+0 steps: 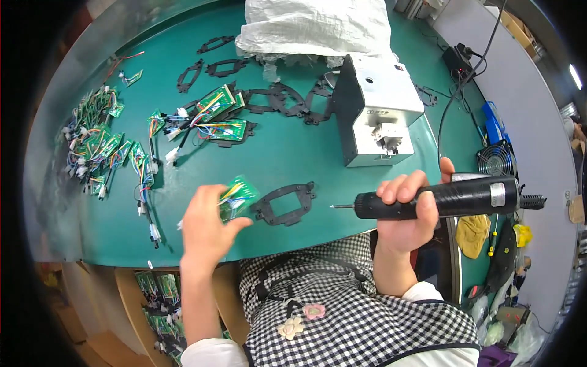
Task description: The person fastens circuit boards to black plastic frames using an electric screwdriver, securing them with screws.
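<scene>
My left hand (210, 220) is closed around the edge of a green circuit board (239, 197) with coloured wires, held just above the table. Right beside that board, a black plastic frame (284, 205) with a large rectangular opening lies flat. My right hand (406, 211) wraps round a black electric screwdriver (446, 199), level over the table's front edge. Its thin bit (341, 207) points left toward the black frame, apart from it. Whatever part of the board lies within my left fingers is hidden.
A silver-white boxy machine (382, 110) stands beyond my right hand. Wired circuit boards (98, 137) are heaped at the left. More black frames (287, 98) and boards lie farther back, before a white sack (315, 27). A cable (445, 116) hangs at right; a carton (129, 293) of boards sits below.
</scene>
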Demonstrator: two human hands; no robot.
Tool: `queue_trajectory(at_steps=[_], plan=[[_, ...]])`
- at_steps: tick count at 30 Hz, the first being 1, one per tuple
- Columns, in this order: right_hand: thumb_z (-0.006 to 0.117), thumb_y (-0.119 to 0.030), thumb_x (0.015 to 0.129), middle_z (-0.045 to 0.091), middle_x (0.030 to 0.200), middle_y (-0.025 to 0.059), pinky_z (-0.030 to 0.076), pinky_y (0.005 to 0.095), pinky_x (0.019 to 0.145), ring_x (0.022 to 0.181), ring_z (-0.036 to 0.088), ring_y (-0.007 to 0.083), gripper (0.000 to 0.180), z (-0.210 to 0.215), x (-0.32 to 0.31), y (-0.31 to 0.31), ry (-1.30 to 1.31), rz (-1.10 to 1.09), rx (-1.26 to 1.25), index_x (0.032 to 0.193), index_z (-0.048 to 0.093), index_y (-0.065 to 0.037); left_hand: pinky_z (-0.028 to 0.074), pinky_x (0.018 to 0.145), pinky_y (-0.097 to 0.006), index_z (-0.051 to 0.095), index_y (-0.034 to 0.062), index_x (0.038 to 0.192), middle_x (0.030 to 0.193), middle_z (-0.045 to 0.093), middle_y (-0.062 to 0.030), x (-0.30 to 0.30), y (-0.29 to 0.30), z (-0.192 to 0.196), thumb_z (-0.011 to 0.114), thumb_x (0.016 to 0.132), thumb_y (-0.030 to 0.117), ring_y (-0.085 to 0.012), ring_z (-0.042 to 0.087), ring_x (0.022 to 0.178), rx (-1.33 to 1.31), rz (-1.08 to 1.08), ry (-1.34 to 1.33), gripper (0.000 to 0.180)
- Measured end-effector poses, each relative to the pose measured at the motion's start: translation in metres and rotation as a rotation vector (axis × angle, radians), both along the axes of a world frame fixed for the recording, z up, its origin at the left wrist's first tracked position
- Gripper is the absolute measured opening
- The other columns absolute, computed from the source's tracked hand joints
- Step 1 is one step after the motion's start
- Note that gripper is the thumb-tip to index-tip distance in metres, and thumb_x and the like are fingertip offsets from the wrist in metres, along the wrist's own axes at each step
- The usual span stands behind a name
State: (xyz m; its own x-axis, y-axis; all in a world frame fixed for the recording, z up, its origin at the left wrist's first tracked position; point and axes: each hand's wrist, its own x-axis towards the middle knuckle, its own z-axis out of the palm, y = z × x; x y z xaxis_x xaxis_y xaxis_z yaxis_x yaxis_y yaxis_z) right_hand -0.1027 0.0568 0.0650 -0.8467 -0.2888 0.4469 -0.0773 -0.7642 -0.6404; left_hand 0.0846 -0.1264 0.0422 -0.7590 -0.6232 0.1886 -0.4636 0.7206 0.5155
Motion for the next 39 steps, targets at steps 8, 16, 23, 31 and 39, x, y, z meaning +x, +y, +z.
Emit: queue_trajectory(at_steps=[8, 16, 23, 31, 39], plan=[[0.054, -0.016, 0.081, 0.05, 0.069, 0.0079, 0.047, 0.0362, 0.058, 0.058, 0.053, 0.0193, 0.061, -0.02, -0.01, -0.034, 0.072, 0.052, 0.192, 0.13, 0.02, -0.005, 0.04, 0.08, -0.037, 0.056, 0.0037, 0.102, 0.102, 0.058, -0.0096, -0.055, 0.045, -0.03, 0.075, 0.055, 0.007, -0.0264, 0.052, 0.096, -0.006, -0.123, 0.067, 0.051], [0.056, -0.008, 0.078, 0.052, 0.066, 0.0097, 0.048, 0.0341, 0.06, 0.057, 0.053, 0.0176, 0.072, -0.031, -0.008, -0.067, 0.12, 0.103, 0.342, 0.133, 0.011, -0.001, 0.038, 0.08, -0.037, 0.056, 0.0027, 0.105, 0.103, 0.056, -0.008, -0.056, 0.046, -0.034, 0.075, 0.054, 0.005, -0.0264, 0.05, 0.097, 0.019, -0.11, -0.026, 0.055], [0.057, -0.015, 0.079, 0.051, 0.069, 0.0086, 0.047, 0.035, 0.058, 0.057, 0.053, 0.0182, 0.074, -0.025, -0.01, -0.066, 0.113, 0.132, 0.237, 0.136, 0.01, -0.01, 0.037, 0.076, -0.038, 0.055, 0.0016, 0.106, 0.098, 0.054, -0.0097, -0.045, 0.041, -0.023, 0.072, 0.055, 0.001, -0.0279, 0.049, 0.09, 0.027, -0.03, -0.001, 0.053], [0.059, -0.014, 0.08, 0.051, 0.068, 0.0087, 0.048, 0.0343, 0.061, 0.058, 0.053, 0.0178, 0.074, -0.035, -0.004, -0.071, 0.149, 0.169, 0.36, 0.134, 0.009, -0.005, 0.037, 0.075, -0.036, 0.058, -0.0007, 0.1, 0.098, 0.052, -0.0082, -0.049, 0.047, -0.038, 0.067, 0.06, -0.002, -0.0265, 0.049, 0.089, 0.066, -0.065, -0.014, 0.041], [0.057, -0.013, 0.08, 0.051, 0.069, 0.0089, 0.048, 0.0342, 0.061, 0.059, 0.053, 0.0177, 0.072, -0.037, -0.006, -0.073, 0.144, 0.16, 0.34, 0.134, 0.01, -0.004, 0.034, 0.079, -0.038, 0.057, 0.0002, 0.105, 0.1, 0.051, -0.0083, -0.047, 0.047, -0.032, 0.072, 0.059, 0.009, -0.0261, 0.046, 0.093, 0.049, -0.12, -0.067, 0.049]])
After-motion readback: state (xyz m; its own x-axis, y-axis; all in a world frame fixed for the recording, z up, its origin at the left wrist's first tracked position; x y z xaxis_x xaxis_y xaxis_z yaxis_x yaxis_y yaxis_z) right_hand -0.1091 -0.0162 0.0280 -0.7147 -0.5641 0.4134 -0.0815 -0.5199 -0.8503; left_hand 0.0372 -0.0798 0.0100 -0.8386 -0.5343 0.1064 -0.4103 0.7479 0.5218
